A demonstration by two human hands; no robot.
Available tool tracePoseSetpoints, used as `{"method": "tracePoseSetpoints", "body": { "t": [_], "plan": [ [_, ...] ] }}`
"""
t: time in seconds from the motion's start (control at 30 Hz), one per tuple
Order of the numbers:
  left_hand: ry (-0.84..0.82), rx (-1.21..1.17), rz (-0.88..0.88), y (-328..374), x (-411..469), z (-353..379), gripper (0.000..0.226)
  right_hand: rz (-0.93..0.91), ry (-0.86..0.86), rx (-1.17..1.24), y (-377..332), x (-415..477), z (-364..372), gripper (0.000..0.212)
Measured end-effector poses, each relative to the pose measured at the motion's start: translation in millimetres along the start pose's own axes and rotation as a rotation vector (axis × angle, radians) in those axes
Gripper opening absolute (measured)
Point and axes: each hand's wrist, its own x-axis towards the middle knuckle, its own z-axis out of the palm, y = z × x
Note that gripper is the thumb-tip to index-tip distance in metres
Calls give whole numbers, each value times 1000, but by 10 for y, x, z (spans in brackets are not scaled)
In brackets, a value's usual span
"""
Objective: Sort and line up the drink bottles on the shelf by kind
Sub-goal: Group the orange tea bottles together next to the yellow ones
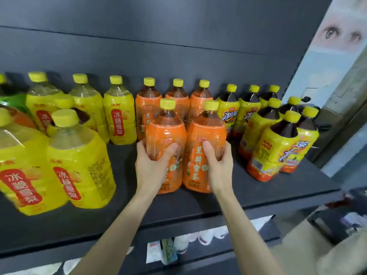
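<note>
Two orange-labelled tea bottles stand side by side at the middle of the dark shelf (258, 187). My left hand (153, 165) grips the left orange bottle (165, 133) round its lower body. My right hand (218, 165) grips the right orange bottle (206, 132) the same way. Behind them three more orange bottles (176, 100) stand in a row against the back panel. Yellow pear-drink bottles (119, 116) fill the left side, with two large ones (79, 167) near the front. Yellow iced-tea bottles with dark liquid (278, 147) cluster on the right.
A green-labelled bottle (12, 102) shows at the far left. The shelf's front edge runs below my forearms; a lower shelf holds white bottles (198, 238). A wall with a poster (337, 34) rises on the right.
</note>
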Motion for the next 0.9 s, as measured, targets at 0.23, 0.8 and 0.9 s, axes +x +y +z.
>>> {"method": "tracePoseSetpoints", "body": {
  "t": [0.23, 0.8, 0.9],
  "plan": [
    [98, 32, 28, -132, 208, 343, 95, 16, -195, 7, 297, 620, -7, 67],
    [95, 49, 76, -252, 526, 533, 88, -22, -252, -196, 419, 1188, 163, 98],
    [61, 74, 65, -232, 508, 512, 89, -11, -253, -203, 418, 1153, 149, 103]
  ]
}}
